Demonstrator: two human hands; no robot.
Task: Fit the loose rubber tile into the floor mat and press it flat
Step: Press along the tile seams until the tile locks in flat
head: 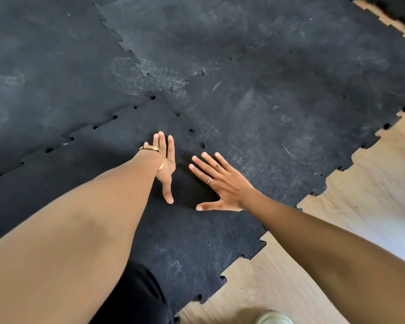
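A black rubber tile (117, 164) with jigsaw edges lies in the near part of the black floor mat (220, 43). Its toothed seams run up to a corner near the middle of the view, with small dark gaps along them. My left hand (166, 163) rests flat on the tile, fingers together and thumb pointing back toward me, with a gold bracelet on the wrist. My right hand (220, 181) lies flat beside it with fingers spread, a ring on one finger. Neither hand holds anything.
Light wood flooring (337, 230) shows to the right and near side of the mat, past its toothed edge. A pale shoe (275, 318) is at the bottom edge. A black-clothed knee (136, 298) rests on the mat below my left arm.
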